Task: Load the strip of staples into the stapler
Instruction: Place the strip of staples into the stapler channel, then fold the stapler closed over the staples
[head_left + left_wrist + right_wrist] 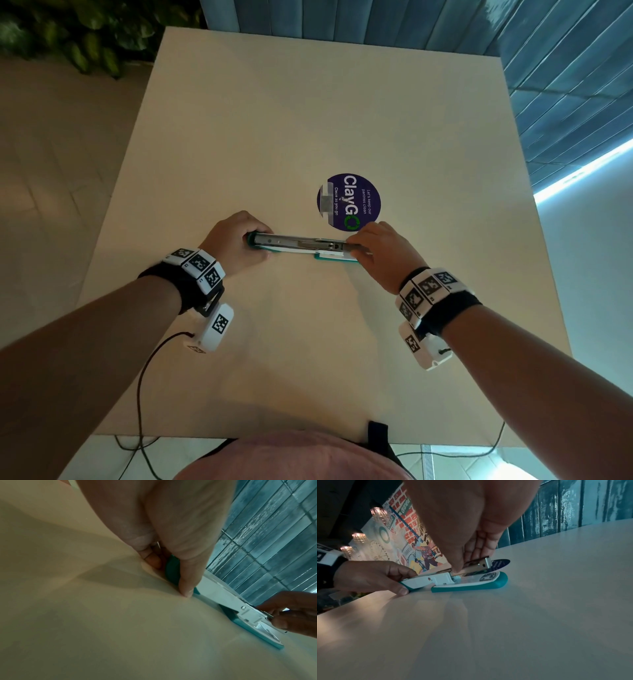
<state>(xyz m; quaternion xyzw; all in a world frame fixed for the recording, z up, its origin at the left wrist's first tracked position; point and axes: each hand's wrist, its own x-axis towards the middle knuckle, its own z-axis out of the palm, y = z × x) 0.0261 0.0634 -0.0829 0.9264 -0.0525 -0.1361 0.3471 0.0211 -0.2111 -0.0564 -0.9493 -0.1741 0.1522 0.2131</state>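
Stapler flat open on table, left fingers gripping lid end, right fingers pinching magazine.

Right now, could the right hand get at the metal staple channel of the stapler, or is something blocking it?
Probably yes. The stapler lies swung open on the table, the left hand holds its lid end, and the right hand already has its fingers on the exposed metal channel.
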